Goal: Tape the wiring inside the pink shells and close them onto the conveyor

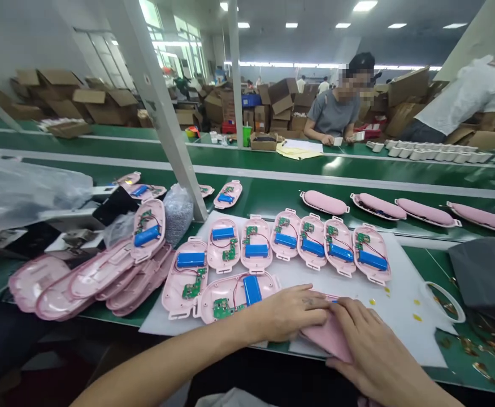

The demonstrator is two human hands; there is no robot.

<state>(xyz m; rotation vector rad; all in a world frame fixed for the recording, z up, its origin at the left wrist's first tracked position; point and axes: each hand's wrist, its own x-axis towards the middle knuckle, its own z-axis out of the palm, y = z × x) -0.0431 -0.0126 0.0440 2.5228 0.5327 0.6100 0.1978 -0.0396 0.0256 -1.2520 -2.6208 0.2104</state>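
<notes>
My left hand [290, 312] lies flat with fingers together on a pink shell [331, 334] at the near edge of the white mat [404, 316]. My right hand [370, 350] presses on the same pink shell from the right, fingers stretched over it. Just left of my hands lies an open pink shell with a blue battery and green board [237, 295]. A row of several open shells with batteries [311, 243] sits farther back on the mat.
A stack of empty pink shells [86, 280] lies at the left. Closed pink shells [400, 209] ride the green belt behind. A metal post [166, 118] rises from the bench. A tape roll [442, 299] and grey bag [489, 277] lie right. Two people work beyond the belt.
</notes>
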